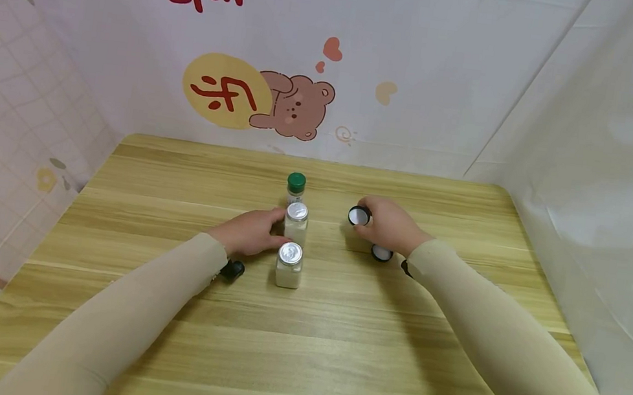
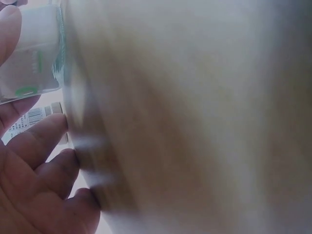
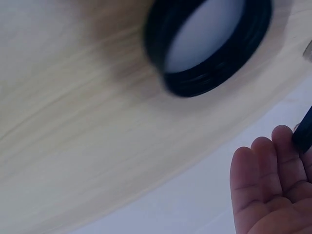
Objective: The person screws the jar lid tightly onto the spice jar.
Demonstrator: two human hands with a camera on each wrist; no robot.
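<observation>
Left hand (image 1: 252, 232) loosely grips middle foil-sealed jar (image 1: 296, 226), likely steadying it; right hand (image 1: 393, 224) pinches black lid (image 1: 358, 216) by its rim.

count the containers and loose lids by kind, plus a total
Silver-topped jars: 2
Green-capped bottle: 1
Loose black lids: 2
Total: 5

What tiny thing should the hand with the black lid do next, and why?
Probably set the black lid down beside the other lid. The right hand holds it near that one, and both jars have silver seals on top, so covering them can wait.
</observation>
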